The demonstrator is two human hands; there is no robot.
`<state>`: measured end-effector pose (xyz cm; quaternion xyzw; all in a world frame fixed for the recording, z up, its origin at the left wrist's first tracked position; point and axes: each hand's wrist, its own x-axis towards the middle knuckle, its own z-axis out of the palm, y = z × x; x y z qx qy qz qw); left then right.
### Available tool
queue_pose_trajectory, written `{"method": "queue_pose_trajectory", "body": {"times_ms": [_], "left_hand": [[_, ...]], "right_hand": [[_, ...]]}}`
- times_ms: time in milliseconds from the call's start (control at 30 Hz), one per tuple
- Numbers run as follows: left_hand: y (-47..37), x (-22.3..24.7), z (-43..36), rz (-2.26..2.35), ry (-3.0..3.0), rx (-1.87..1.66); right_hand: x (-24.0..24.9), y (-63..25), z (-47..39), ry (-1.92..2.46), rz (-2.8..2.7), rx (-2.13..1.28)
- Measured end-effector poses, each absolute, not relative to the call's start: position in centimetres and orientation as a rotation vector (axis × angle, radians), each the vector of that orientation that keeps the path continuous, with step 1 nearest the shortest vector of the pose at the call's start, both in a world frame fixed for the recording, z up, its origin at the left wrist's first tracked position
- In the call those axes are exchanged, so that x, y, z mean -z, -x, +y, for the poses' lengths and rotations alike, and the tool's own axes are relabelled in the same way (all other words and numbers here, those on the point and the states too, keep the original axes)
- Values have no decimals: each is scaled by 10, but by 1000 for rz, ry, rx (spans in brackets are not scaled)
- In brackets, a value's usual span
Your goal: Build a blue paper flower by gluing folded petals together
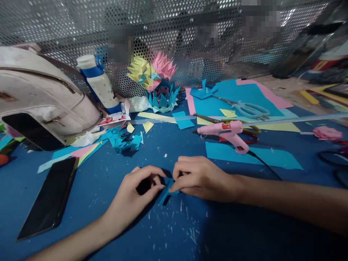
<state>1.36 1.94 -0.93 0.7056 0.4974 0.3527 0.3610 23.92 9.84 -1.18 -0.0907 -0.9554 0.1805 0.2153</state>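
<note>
A small piece of folded blue paper [165, 194] lies low over the blue tabletop, between my two hands. My right hand [202, 178] pinches its right side between thumb and curled fingers. On the left edge, my left hand [141, 186] holds the paper with thumb and fingertips, its palm curved away from the table. The fingers cover part of the paper, so its full shape is hidden. Beyond my left hand sits a cluster of folded blue paper points [122, 139]. A pink hot glue gun [225, 131] rests beyond my right hand.
Light blue scissors [251, 110] lie on blue and pink sheets [228, 94]. Folded paper flowers [163, 94] stand by the perforated metal panel [174, 32]. At left are a phone [50, 197], a second phone [32, 131], a white bottle [99, 85] and a backpack [40, 87].
</note>
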Motion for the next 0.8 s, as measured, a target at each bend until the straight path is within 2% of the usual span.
{"method": "queue_pose_trajectory", "body": {"times_ms": [167,367,600,800], "left_hand": [[-10,5,14,1255,-2110,-957],[-7,6,7,1171,-2848,-940],[1,12,-3,1057,-3033,-639],[7,12,-7,1022,-3024,-582]], "right_hand": [[14,-240,99,205,-2693,-284],[12,-240,98,181,-2729,-207],[4,-237,93,368,-2686,-649],[7,-227,85,676,-2668,-806]]}}
